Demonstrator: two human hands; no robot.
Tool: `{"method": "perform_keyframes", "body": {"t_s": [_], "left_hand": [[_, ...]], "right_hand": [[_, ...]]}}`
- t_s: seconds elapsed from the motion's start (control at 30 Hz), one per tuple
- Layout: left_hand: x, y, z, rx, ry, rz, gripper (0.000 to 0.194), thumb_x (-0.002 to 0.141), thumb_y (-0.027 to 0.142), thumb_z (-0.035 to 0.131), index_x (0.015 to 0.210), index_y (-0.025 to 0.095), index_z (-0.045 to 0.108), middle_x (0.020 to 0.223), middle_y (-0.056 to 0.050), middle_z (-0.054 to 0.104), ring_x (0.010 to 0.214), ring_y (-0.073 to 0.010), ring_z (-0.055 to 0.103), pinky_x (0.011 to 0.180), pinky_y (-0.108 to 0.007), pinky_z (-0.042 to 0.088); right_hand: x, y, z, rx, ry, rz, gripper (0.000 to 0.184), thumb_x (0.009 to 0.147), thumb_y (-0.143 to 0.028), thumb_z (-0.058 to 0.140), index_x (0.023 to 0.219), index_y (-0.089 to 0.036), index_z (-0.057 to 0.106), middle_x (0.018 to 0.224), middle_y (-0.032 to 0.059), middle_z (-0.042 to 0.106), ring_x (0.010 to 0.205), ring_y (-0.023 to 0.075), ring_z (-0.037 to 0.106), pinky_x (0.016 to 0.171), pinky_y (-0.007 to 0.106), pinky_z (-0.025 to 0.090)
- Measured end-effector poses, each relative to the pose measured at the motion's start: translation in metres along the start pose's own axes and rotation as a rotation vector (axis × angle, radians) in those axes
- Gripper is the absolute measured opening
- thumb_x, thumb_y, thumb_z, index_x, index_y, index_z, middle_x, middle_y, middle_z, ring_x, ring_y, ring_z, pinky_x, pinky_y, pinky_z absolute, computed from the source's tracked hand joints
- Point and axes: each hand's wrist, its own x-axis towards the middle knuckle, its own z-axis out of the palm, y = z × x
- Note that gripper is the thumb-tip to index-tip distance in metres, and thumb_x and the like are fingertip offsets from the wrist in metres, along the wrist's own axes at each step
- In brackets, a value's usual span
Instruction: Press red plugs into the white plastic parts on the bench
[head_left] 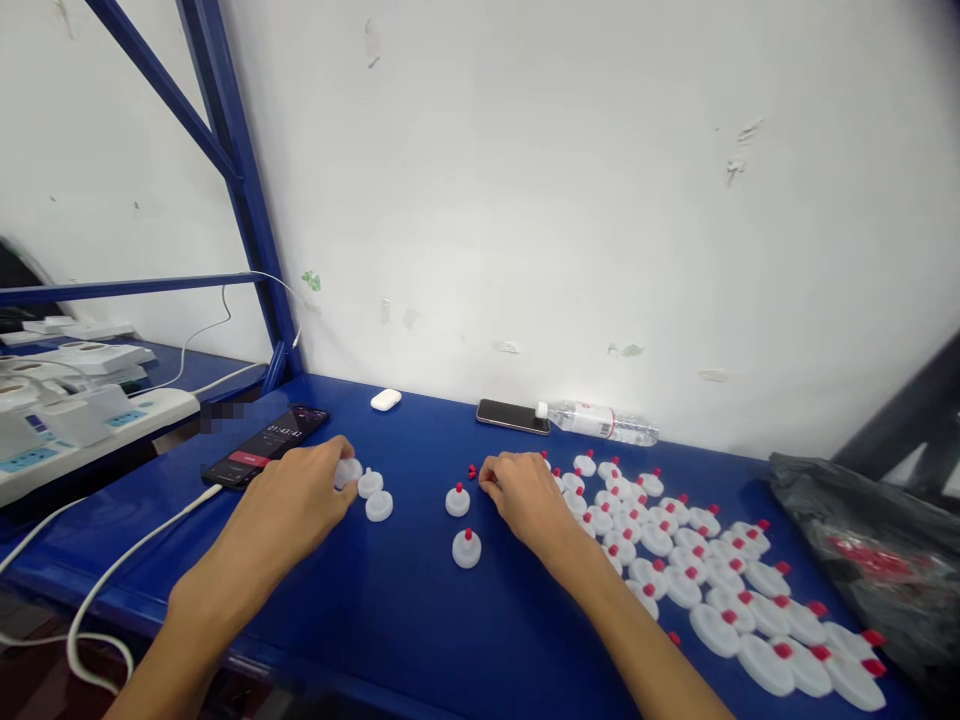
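My left hand (304, 490) pinches a white plastic bottle cap (347, 471) between thumb and fingers. Beside it lie two more white caps without red tips, one (370, 484) behind the other (379, 506). My right hand (525, 490) rests near the table, its fingers curled together; whatever they hold is hidden. Just left of those fingertips is a small cluster of red tips (472, 471). Between my hands stand two white caps with red tips, the farther one (457, 500) and the nearer one (466, 549).
Many red-tipped white caps (684, 586) spread over the right side of the blue table (390, 620). A phone (514, 416) and a bottle (600, 422) lie by the wall. Left are a lit phone (262, 447), its cable, and a power strip (112, 425). A black bag (847, 500) is far right.
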Motion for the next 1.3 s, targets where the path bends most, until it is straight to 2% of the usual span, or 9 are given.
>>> {"method": "perform_keyframes", "body": {"t_s": [0.17,0.3,0.47,0.6,0.83,0.97,1.1,1.23,1.3], "left_hand": [[-0.004,0.029,0.004,-0.126,0.020,0.181,0.034,0.094,0.040,0.049,0.122,0.028,0.065,0.105,-0.004,0.069,0.089,-0.0245,0.068,0.079,-0.037,0.048],[-0.008,0.051,0.017,-0.187,0.029,0.278,0.035,0.099,0.040,0.047,0.126,0.027,0.064,0.109,-0.004,0.067,0.089,-0.0227,0.068,0.078,-0.036,0.049],[-0.010,0.061,0.025,-0.219,0.028,0.337,0.026,0.098,0.039,0.053,0.114,0.026,0.068,0.104,-0.003,0.066,0.086,-0.0215,0.067,0.069,-0.033,0.048],[-0.012,0.064,0.024,-0.232,0.052,0.368,0.022,0.096,0.035,0.058,0.114,0.027,0.069,0.103,-0.002,0.065,0.086,-0.0204,0.067,0.067,-0.032,0.047],[-0.015,0.066,0.021,-0.259,0.125,0.407,0.019,0.095,0.035,0.061,0.111,0.027,0.069,0.099,0.000,0.065,0.079,-0.0183,0.065,0.064,-0.030,0.046],[-0.014,0.064,0.023,-0.287,0.185,0.467,0.023,0.098,0.043,0.062,0.115,0.027,0.066,0.103,0.001,0.064,0.074,-0.0150,0.062,0.063,-0.029,0.047],[-0.012,0.062,0.027,-0.293,0.222,0.535,0.028,0.099,0.041,0.063,0.125,0.033,0.064,0.110,0.000,0.060,0.081,-0.0151,0.061,0.065,-0.027,0.049],[-0.014,0.066,0.030,-0.306,0.272,0.561,0.020,0.098,0.045,0.063,0.116,0.037,0.069,0.113,-0.002,0.048,0.082,-0.0140,0.057,0.061,-0.024,0.049],[-0.015,0.068,0.029,-0.314,0.285,0.556,0.021,0.098,0.047,0.062,0.115,0.036,0.069,0.112,-0.002,0.046,0.078,-0.0128,0.056,0.057,-0.023,0.048]], "right_hand": [[0.002,0.001,-0.005,0.257,0.097,-0.031,0.024,0.088,-0.004,0.061,0.101,-0.022,0.072,0.095,0.0056,0.075,0.094,0.0240,0.071,0.090,0.038,0.048],[0.003,-0.009,-0.018,0.555,0.151,-0.043,0.014,0.094,-0.022,0.062,0.107,-0.023,0.068,0.106,0.0045,0.075,0.093,0.0190,0.074,0.084,0.031,0.056],[0.001,-0.020,-0.024,1.079,0.127,-0.043,0.019,0.082,-0.036,0.080,0.092,-0.021,0.073,0.099,0.0059,0.077,0.094,0.0227,0.073,0.085,0.034,0.057],[-0.001,-0.022,-0.019,1.121,0.094,-0.043,0.020,0.079,-0.036,0.084,0.087,-0.021,0.074,0.089,0.0042,0.076,0.088,0.0219,0.072,0.080,0.034,0.056],[-0.002,-0.023,-0.018,1.255,0.018,-0.038,0.022,0.077,-0.034,0.087,0.090,-0.021,0.076,0.091,0.0043,0.078,0.088,0.0210,0.073,0.082,0.033,0.056],[-0.004,-0.021,-0.023,1.445,-0.086,0.023,0.032,0.077,-0.033,0.087,0.105,-0.024,0.074,0.100,0.0036,0.077,0.097,0.0204,0.072,0.091,0.033,0.054],[-0.008,-0.023,-0.026,1.622,-0.177,0.058,0.046,0.074,-0.026,0.085,0.117,-0.027,0.070,0.128,0.0059,0.070,0.116,0.0231,0.066,0.097,0.035,0.052],[-0.010,-0.028,-0.028,1.700,-0.444,0.042,0.055,0.078,-0.025,0.078,0.131,-0.023,0.065,0.112,0.0076,0.077,0.107,0.0245,0.072,0.095,0.037,0.054],[-0.009,-0.029,-0.028,1.683,-0.452,0.039,0.053,0.078,-0.024,0.076,0.130,-0.021,0.067,0.107,0.0075,0.078,0.108,0.0252,0.074,0.098,0.038,0.053]]}}
